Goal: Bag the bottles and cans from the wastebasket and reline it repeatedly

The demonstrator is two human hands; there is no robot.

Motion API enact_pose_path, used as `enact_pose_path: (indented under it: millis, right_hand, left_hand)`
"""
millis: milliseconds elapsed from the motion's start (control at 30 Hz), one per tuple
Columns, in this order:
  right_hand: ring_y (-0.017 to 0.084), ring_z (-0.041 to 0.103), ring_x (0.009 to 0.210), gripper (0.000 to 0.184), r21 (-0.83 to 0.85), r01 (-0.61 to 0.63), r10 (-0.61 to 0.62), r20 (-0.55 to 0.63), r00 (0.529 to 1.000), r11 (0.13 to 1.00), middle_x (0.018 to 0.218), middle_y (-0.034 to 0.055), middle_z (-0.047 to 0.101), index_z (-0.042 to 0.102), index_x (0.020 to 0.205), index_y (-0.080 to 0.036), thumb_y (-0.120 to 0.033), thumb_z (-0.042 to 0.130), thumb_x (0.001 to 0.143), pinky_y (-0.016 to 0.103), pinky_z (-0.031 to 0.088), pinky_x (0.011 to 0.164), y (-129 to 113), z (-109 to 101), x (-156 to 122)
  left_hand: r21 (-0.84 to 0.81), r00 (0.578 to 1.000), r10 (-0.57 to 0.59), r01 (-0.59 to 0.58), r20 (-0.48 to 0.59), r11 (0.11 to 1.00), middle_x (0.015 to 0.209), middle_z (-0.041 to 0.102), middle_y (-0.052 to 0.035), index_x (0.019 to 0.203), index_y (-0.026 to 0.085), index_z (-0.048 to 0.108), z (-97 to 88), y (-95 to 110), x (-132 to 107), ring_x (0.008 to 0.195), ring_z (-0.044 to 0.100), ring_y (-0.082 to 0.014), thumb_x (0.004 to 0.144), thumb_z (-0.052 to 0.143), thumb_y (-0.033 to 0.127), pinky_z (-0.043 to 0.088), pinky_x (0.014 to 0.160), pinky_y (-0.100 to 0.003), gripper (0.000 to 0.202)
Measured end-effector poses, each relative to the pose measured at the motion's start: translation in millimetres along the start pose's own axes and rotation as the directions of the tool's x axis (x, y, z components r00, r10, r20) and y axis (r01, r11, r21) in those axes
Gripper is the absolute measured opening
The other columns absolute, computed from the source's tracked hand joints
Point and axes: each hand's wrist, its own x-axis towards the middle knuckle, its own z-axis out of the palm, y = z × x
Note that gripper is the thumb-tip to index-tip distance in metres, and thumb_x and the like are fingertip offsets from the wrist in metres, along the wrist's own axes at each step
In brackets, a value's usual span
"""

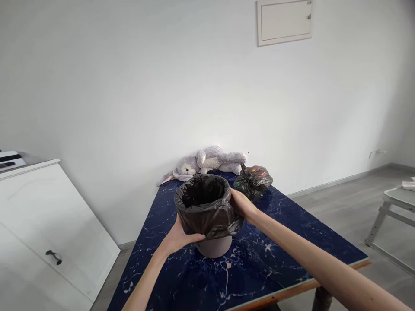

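A grey trash bin (214, 248) is lined with a black garbage bag (207, 222), whose edge is folded over the rim and hangs down the outside. The bin's mouth faces up, and dark liner shows inside. My left hand (180, 236) grips the bin's lower left side through the bag, its thumb lying across the front. On the right, my right hand (242, 204) is closed against the bag just below the rim, with its fingers partly hidden behind. Whether the bin's base touches the table I cannot tell.
A blue marble-patterned table (259, 255) stands against the wall. At its back lie a grey plush rabbit (210, 160) and a tied black bag of rubbish (254, 181). A white cabinet (55, 229) is at left, a folding chair (394, 207) at right.
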Motion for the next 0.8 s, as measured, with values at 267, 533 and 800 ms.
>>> enact_pose_path:
  millis: [267, 533, 800]
  right_hand:
    - [0.025, 0.070, 0.101, 0.040, -0.297, 0.076, -0.129, -0.166, 0.978, 0.952, 0.099, 0.0036, 0.075, 0.066, 0.111, -0.024, -0.059, 0.070, 0.094, 0.035, 0.056, 0.090, -56, -7, -18]
    - [0.016, 0.057, 0.049, 0.044, -0.437, 0.043, -0.065, -0.036, 0.997, 0.899, 0.063, -0.0134, 0.050, 0.048, 0.124, -0.027, -0.029, 0.071, 0.086, 0.030, 0.052, 0.053, -78, 11, -22]
    - [0.014, 0.056, 0.052, 0.041, -0.489, 0.083, -0.141, -0.083, 0.986, 0.868, 0.066, -0.0117, 0.049, 0.053, 0.125, -0.027, -0.029, 0.065, 0.086, 0.028, 0.053, 0.051, -97, -23, -45]
  left_hand:
    - [0.127, 0.995, -0.095, 0.095, -0.007, 0.987, 0.180, 0.026, -0.0146, 0.175, 0.034, 0.014, 2.8, -59, -54, 0.161, 0.035, -0.0427, 0.084, 0.080, 0.068, 0.047, 0.123, -0.060, 0.118]
    - [0.214, 0.965, -0.105, 0.158, -0.239, 0.964, 0.157, 0.062, -0.0113, 0.146, 0.031, 0.062, 29.9, -83, -82, 0.150, 0.054, -0.0378, 0.100, 0.051, 0.070, 0.045, 0.124, -0.058, 0.061]
    - [0.284, 0.966, 0.012, 0.064, -0.260, 0.957, 0.144, 0.069, -0.0079, 0.130, 0.034, 0.071, 32.0, -83, -90, 0.138, 0.063, -0.0349, 0.101, 0.054, 0.061, 0.049, 0.121, -0.055, 0.043]
